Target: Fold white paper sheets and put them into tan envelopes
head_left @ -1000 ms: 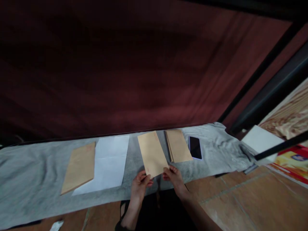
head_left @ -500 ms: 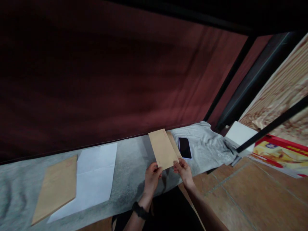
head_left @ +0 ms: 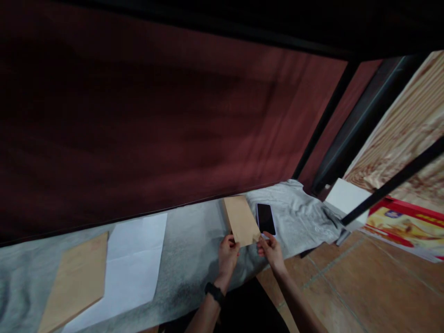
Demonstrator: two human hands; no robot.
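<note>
A brown paper envelope (head_left: 242, 221) is pinched at its near corners by both hands. My left hand (head_left: 228, 252) is closed on the near left corner, and my right hand (head_left: 272, 252) grips the near right corner. Another brown edge (head_left: 226, 213) shows beneath the envelope on its left side; whether it is a second envelope or a stack I cannot tell. A smartphone (head_left: 266, 218) with a dark screen lies just right of the envelope, close to my right fingertips. All this is over a grey cloth (head_left: 190, 245).
At the left, a larger brown envelope (head_left: 78, 277) partly covers white paper sheets (head_left: 138, 259). A dark red curtain (head_left: 194, 138) rises behind the cloth. Black metal bars (head_left: 326, 121) stand at the right, near a white box (head_left: 347, 199) and a red-yellow carton (head_left: 409, 226).
The envelope has shifted right and toward me relative to the phone. The brown edge beneath now shows on its left instead of its right. Both hands keep their grip.
</note>
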